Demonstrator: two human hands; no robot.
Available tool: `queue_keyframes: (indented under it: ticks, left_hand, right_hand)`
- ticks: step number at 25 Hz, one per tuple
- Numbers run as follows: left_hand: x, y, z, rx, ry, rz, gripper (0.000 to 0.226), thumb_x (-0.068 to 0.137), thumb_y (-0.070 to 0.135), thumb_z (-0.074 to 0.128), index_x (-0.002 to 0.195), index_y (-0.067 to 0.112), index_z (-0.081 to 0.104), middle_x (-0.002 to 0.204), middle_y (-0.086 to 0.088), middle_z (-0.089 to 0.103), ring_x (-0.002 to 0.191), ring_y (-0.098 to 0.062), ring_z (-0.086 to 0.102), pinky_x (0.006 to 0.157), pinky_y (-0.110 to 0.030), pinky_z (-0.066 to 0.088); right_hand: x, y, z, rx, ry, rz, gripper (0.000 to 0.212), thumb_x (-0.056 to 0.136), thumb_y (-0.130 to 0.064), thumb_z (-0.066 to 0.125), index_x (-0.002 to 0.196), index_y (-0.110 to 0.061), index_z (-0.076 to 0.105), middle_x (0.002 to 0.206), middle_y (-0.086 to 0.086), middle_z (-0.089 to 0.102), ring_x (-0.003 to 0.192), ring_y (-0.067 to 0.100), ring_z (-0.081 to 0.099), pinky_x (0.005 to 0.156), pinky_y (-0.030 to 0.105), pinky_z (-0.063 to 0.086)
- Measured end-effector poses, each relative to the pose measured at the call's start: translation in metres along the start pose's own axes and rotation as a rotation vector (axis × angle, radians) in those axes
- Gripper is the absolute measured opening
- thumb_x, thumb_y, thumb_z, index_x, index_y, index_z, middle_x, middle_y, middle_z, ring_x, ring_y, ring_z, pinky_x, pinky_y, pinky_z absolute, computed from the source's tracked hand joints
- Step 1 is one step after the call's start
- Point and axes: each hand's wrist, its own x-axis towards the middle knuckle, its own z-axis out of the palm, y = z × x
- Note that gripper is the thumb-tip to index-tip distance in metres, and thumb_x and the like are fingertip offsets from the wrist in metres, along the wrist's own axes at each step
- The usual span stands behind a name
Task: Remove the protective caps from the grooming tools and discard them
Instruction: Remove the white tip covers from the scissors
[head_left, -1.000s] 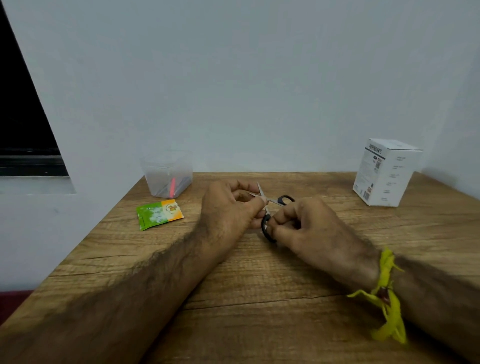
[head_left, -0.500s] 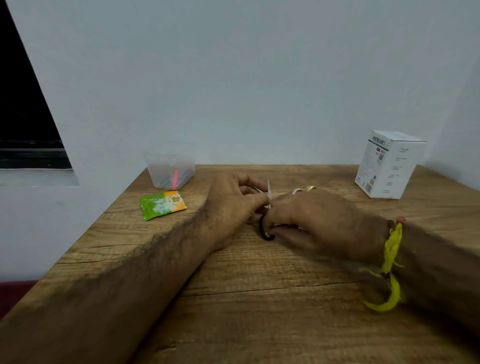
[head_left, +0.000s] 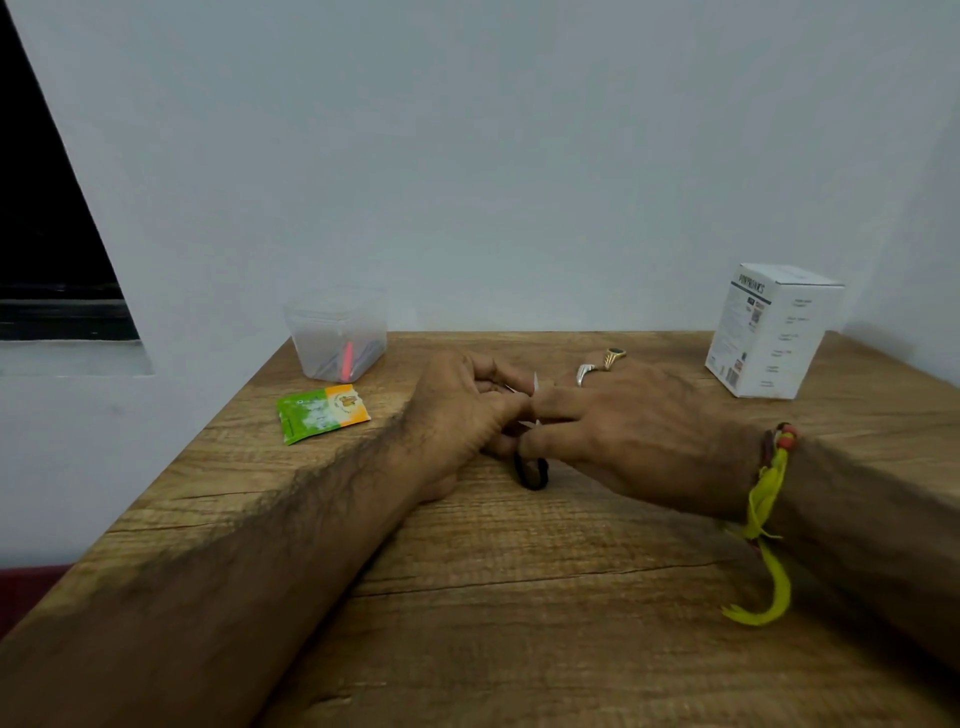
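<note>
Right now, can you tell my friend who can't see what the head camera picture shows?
Two hands meet over a wooden table: the left hand and right hand both pinch small scissors with black handle loops. Behind sit a clear tub, a green sachet and a white box.

Both forearms lie across the near half of the wooden table, meeting mid-table. Behind them on the left stand a clear plastic tub and a green sachet; far right, a white box. The back strip between tub and box lies open, up to the wall.
</note>
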Motion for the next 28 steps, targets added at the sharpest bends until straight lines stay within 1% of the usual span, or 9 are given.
queue_keyframes:
  ticks: [2, 4, 7, 11, 13, 17, 23, 26, 28]
  left_hand:
    - [0.0, -0.001, 0.0, -0.009, 0.05, 0.005, 0.015, 0.079, -0.01, 0.074, 0.092, -0.004, 0.07, 0.069, -0.014, 0.07, 0.051, -0.016, 0.067, 0.045, -0.023, 0.053]
    - [0.0, -0.002, -0.001, -0.016, 0.092, 0.014, 0.016, 0.08, -0.009, 0.075, 0.092, 0.0, 0.07, 0.075, -0.018, 0.072, 0.056, -0.018, 0.069, 0.048, -0.024, 0.055]
    - [-0.001, -0.003, 0.0, -0.027, 0.116, 0.039, 0.016, 0.08, -0.007, 0.076, 0.091, 0.003, 0.069, 0.071, -0.014, 0.071, 0.058, -0.018, 0.07, 0.051, -0.027, 0.058]
    - [-0.002, -0.001, 0.0, -0.052, 0.166, 0.046, 0.016, 0.08, -0.006, 0.077, 0.09, 0.004, 0.068, 0.066, -0.008, 0.07, 0.054, -0.016, 0.068, 0.049, -0.027, 0.057]
    - [-0.002, -0.001, 0.001, -0.071, 0.183, 0.051, 0.016, 0.081, -0.006, 0.076, 0.09, 0.004, 0.067, 0.068, -0.009, 0.071, 0.054, -0.016, 0.069, 0.05, -0.028, 0.057]
    - [-0.003, -0.001, 0.003, -0.13, 0.217, 0.051, 0.017, 0.083, -0.006, 0.074, 0.098, -0.001, 0.066, 0.075, -0.011, 0.071, 0.054, -0.013, 0.069, 0.047, -0.024, 0.055]
    - [-0.002, 0.0, 0.008, -0.176, 0.262, 0.064, 0.019, 0.087, -0.005, 0.071, 0.103, 0.001, 0.064, 0.087, -0.016, 0.072, 0.058, -0.013, 0.07, 0.049, -0.022, 0.054]
    - [-0.003, 0.0, 0.013, -0.163, 0.263, 0.1, 0.017, 0.087, -0.003, 0.071, 0.101, 0.004, 0.062, 0.09, -0.019, 0.072, 0.06, -0.013, 0.071, 0.051, -0.023, 0.056]
    - [-0.004, 0.0, 0.013, -0.143, 0.267, 0.112, 0.017, 0.088, -0.002, 0.071, 0.1, 0.005, 0.062, 0.09, -0.019, 0.072, 0.061, -0.014, 0.071, 0.052, -0.024, 0.056]
  right_hand:
    - [0.002, -0.007, -0.002, 0.082, -0.048, 0.156, 0.013, 0.088, -0.026, 0.066, 0.096, -0.036, 0.069, 0.092, -0.011, 0.068, 0.067, 0.018, 0.061, 0.056, 0.03, 0.039]
    - [-0.001, -0.015, -0.002, 0.228, -0.094, 0.351, 0.012, 0.095, -0.035, 0.055, 0.097, -0.034, 0.068, 0.09, -0.015, 0.065, 0.077, 0.008, 0.059, 0.064, 0.028, 0.039]
    - [-0.005, -0.019, 0.003, 0.381, -0.083, 0.524, 0.012, 0.094, -0.035, 0.059, 0.093, -0.031, 0.07, 0.069, -0.016, 0.054, 0.063, 0.002, 0.048, 0.058, 0.022, 0.031]
    - [-0.002, -0.023, 0.01, 0.621, -0.022, 0.722, 0.015, 0.093, -0.029, 0.064, 0.082, -0.023, 0.073, 0.051, -0.024, 0.053, 0.051, -0.001, 0.051, 0.046, 0.017, 0.031]
    - [0.0, -0.028, 0.016, 0.701, 0.04, 0.81, 0.019, 0.093, -0.028, 0.066, 0.078, -0.02, 0.073, 0.045, -0.016, 0.052, 0.043, 0.003, 0.047, 0.045, 0.016, 0.03]
    - [0.005, -0.032, 0.018, 0.836, 0.162, 0.947, 0.021, 0.093, -0.025, 0.067, 0.078, -0.013, 0.075, 0.056, 0.009, 0.064, 0.041, 0.003, 0.043, 0.043, 0.019, 0.035]
    - [0.009, -0.039, 0.022, 0.986, 0.372, 1.123, 0.019, 0.093, -0.02, 0.069, 0.078, -0.015, 0.079, 0.046, -0.01, 0.06, 0.039, -0.001, 0.049, 0.043, 0.015, 0.035]
    - [0.009, -0.04, 0.022, 1.046, 0.478, 1.195, 0.017, 0.092, -0.019, 0.07, 0.078, -0.019, 0.08, 0.054, -0.006, 0.069, 0.044, -0.001, 0.055, 0.048, 0.02, 0.045]
    - [0.01, -0.04, 0.021, 1.035, 0.464, 1.182, 0.017, 0.092, -0.019, 0.07, 0.078, -0.019, 0.08, 0.055, -0.007, 0.069, 0.047, 0.0, 0.059, 0.051, 0.023, 0.05]
